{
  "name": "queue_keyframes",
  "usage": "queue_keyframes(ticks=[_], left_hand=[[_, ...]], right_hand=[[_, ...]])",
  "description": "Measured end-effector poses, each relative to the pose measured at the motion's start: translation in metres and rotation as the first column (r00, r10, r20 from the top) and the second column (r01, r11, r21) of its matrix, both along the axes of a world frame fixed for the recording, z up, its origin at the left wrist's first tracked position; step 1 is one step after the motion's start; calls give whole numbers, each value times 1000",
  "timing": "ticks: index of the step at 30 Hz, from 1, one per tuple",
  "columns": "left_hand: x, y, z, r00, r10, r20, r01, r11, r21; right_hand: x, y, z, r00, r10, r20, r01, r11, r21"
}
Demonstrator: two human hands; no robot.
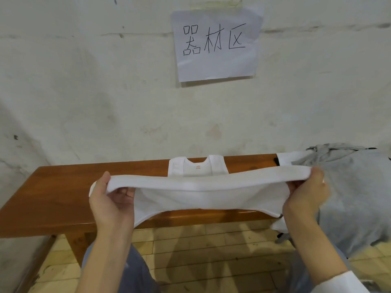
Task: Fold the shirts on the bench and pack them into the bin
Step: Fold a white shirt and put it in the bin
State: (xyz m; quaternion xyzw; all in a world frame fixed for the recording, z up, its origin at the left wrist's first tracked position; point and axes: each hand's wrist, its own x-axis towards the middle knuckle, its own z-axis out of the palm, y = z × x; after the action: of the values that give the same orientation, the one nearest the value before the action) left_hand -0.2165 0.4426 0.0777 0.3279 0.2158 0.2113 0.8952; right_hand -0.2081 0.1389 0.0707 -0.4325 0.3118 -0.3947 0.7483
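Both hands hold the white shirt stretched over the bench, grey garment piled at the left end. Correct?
No: the head view shows the grey garment at the right end of the bench, not the left. Left hand and right hand do hold the white shirt stretched over the bench.
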Motion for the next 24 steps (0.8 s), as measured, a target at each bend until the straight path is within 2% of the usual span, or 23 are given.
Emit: queue_keyframes(ticks=[5,10,11,12,13,14,15,16,17,18,19,20,21,24], left_hand=[[68,-2,-18,991,-40,-131,44,999,27],[155,1,-50,970,-93,-227,74,993,-89],[167,-2,-62,966,-100,-238,90,995,-53],[174,-6,-73,961,-100,-260,118,992,55],[179,-11,-88,954,-86,-288,161,955,248],[178,-16,-102,948,-62,-313,219,839,497],[177,-19,-120,943,-42,-331,287,610,738],[175,-19,-137,932,-35,-361,355,290,889],[172,-18,-151,912,-26,-409,408,-52,912],[170,-16,-161,881,-1,-472,447,-320,835],[167,-13,-167,855,28,-518,464,-487,740],[167,-12,-170,841,48,-539,469,-560,683],[167,-11,-172,829,70,-554,482,-590,648],[158,-10,-175,824,92,-559,489,-613,620]], right_hand=[[77,-2,-19,996,72,-44,-71,997,34],[159,-2,-61,960,215,-178,-196,973,117],[169,0,-74,941,257,-221,-243,966,89],[172,3,-88,912,275,-303,-290,957,-3],[172,8,-102,871,275,-406,-354,926,-133],[167,13,-114,834,254,-490,-423,864,-272],[163,18,-127,797,247,-552,-505,774,-382],[159,21,-139,749,241,-618,-594,658,-464],[156,23,-151,687,191,-701,-684,496,-535],[155,23,-159,619,77,-781,-763,296,-575],[153,23,-167,558,-51,-828,-821,113,-560],[152,22,-170,523,-140,-841,-849,-2,-528],[151,21,-171,497,-188,-847,-866,-45,-498],[140,17,-169,453,-234,-860,-888,-35,-458]])
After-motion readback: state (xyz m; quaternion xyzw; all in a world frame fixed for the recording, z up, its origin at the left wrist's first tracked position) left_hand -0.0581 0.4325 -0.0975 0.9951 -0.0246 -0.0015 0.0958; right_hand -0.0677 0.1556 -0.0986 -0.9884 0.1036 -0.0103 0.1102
